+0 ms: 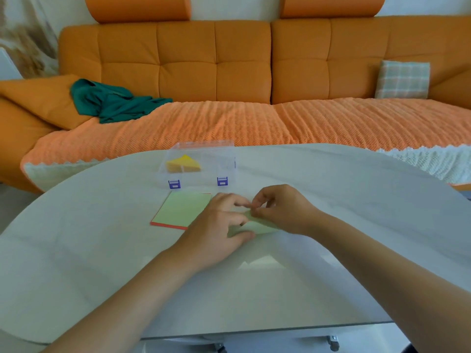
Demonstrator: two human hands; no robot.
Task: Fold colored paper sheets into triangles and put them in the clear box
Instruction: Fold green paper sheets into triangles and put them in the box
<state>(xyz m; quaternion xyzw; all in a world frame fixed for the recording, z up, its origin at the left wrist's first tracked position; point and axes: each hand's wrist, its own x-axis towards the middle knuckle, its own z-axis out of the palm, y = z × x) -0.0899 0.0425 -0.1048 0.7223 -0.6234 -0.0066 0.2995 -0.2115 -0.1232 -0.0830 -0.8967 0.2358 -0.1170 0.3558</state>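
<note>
Head view | left hand and right hand both pinch the green sheet | we judge it light, limp, easily creased | best held at corners.

Soft, even daylight; wide-angle bending at edges, slight overall blur.
</note>
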